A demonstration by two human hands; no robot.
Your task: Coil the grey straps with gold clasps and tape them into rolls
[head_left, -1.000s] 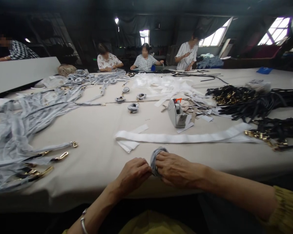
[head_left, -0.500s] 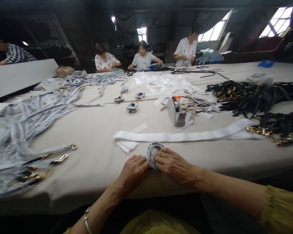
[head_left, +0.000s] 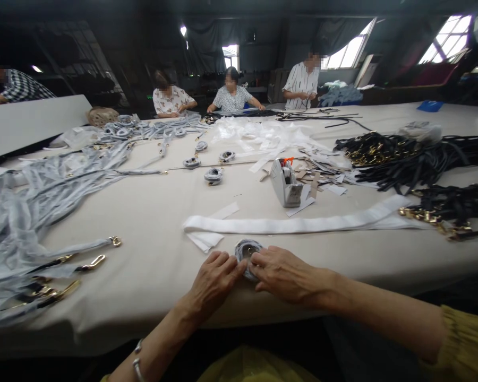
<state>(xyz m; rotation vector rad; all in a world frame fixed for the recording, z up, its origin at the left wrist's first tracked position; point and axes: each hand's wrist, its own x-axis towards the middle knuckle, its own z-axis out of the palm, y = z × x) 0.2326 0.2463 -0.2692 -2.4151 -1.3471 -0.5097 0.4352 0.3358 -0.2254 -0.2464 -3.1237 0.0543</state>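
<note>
A wrapped grey-white strap coil (head_left: 245,248) rests near the front edge of the table, between my two hands. My left hand (head_left: 219,276) grips its left side, fingers curled and thumb on the coil. On the right side my right hand (head_left: 281,273) is closed on the coil, its fingertips at the ring's inside. A small metallic glint shows inside the ring. Just beyond the coil lies a folded white band (head_left: 287,225), stretching to the right.
A tape dispenser (head_left: 287,185) stands beyond the band, beside card scraps (head_left: 322,167). Wrapped straps (head_left: 43,196) cover the left; black straps with gold clips (head_left: 418,164) lie right. Several finished-looking coils (head_left: 214,175) sit mid-table. Several people (head_left: 231,98) work at the far side.
The coil and my hands have shifted slightly left in view. My left thumb has moved onto the coil, towards its middle. The view has shifted slightly.
</note>
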